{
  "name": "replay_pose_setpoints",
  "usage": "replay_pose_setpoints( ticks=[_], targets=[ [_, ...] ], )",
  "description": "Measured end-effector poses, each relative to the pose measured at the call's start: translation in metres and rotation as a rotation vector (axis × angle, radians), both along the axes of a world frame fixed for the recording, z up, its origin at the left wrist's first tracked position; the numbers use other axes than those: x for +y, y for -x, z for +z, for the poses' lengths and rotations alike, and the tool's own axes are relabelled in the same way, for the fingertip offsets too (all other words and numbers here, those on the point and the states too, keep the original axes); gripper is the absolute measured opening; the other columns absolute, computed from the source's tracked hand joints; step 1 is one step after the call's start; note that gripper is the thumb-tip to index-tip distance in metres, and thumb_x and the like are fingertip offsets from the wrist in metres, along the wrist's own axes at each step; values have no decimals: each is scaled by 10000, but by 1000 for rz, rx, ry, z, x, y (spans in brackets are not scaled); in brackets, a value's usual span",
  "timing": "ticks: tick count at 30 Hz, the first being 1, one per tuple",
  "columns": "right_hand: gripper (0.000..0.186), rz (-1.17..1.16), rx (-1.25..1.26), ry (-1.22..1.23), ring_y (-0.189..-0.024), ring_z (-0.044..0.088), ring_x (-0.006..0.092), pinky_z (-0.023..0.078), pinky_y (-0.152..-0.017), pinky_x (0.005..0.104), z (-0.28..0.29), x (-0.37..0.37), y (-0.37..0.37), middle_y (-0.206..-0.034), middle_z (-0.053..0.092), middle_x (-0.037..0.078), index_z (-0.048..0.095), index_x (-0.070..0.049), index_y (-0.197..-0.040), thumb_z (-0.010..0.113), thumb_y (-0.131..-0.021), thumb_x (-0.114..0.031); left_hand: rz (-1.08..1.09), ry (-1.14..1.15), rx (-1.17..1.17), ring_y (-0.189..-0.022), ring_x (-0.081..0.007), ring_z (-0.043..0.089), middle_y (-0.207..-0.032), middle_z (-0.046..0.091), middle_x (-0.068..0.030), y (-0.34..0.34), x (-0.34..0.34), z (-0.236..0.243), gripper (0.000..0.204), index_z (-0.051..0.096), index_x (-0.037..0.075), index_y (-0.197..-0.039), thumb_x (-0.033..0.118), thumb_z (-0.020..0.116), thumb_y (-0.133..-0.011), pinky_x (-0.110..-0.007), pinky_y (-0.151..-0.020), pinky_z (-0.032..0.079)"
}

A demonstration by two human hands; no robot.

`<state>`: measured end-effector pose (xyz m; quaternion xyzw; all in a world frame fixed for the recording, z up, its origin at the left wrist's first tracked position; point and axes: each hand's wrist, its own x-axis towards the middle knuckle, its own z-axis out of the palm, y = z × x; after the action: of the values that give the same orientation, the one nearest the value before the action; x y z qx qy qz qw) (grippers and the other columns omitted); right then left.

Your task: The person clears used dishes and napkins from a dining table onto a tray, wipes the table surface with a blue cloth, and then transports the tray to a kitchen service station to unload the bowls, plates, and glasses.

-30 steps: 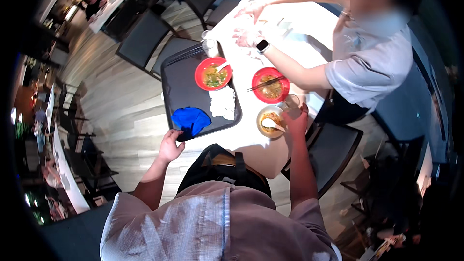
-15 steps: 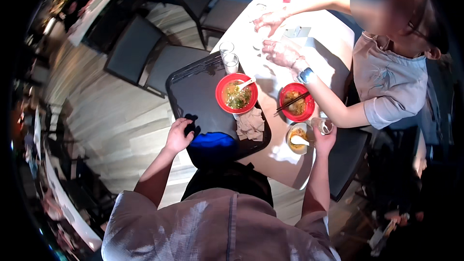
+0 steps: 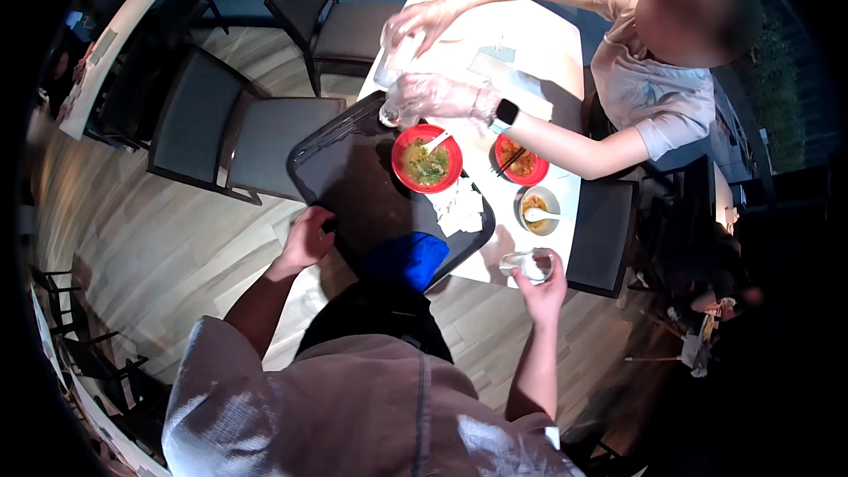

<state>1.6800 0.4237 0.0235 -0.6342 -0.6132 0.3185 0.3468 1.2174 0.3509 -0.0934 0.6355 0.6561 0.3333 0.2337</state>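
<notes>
My left hand (image 3: 307, 240) is closed around the left edge of a black tray (image 3: 340, 181), fingers curled over the rim. The tray overlaps the table's left side. In my right hand (image 3: 541, 287) is a clear drinking glass (image 3: 523, 262), tilted on its side above the near table edge. On the tray are a red bowl (image 3: 415, 178) of greenish soup with a white spoon and some crumpled napkins (image 3: 459, 208). A bright blue patch (image 3: 411, 258), perhaps cloth, covers the tray's near edge. Beyond my glass stands a small bowl (image 3: 537, 223) with a white spoon.
Across the white table (image 3: 539, 26), another person's hands in clear plastic gloves (image 3: 424, 99) reach over the tray's far end, one at a glass (image 3: 387, 115). A second red bowl (image 3: 521, 166) holds chopsticks. Chairs (image 3: 278, 137) stand left, another seat (image 3: 605, 238) right.
My right hand has drawn the glass nearer and tipped it sideways. The other person's hands have moved left to the glasses by the tray. My left hand stays at the tray's edge.
</notes>
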Motion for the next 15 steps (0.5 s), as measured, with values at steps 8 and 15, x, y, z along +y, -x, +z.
replay_pose_setpoints(
  ticks=[8,15],
  targets=[
    [621,119,214,-7,-909,628,184,509,-848,319,-8,-52,113,-994,664,89,580,-23,-1162,876,-640,-182,-114,65,141,-1099,-343,567,-1130,602,-154,49,-16,46,360,630,33,-1094,98,662,-741,-398,-951,473],
    [616,150,225,49,-971,654,228,504,-881,330,-14,-34,215,-1056,659,125,579,-16,-1149,874,-632,-176,-259,-3,75,-1048,-347,583,-1103,599,-150,107,78,27,385,621,36,-1091,99,695,-719,-383,-910,484]
  ],
)
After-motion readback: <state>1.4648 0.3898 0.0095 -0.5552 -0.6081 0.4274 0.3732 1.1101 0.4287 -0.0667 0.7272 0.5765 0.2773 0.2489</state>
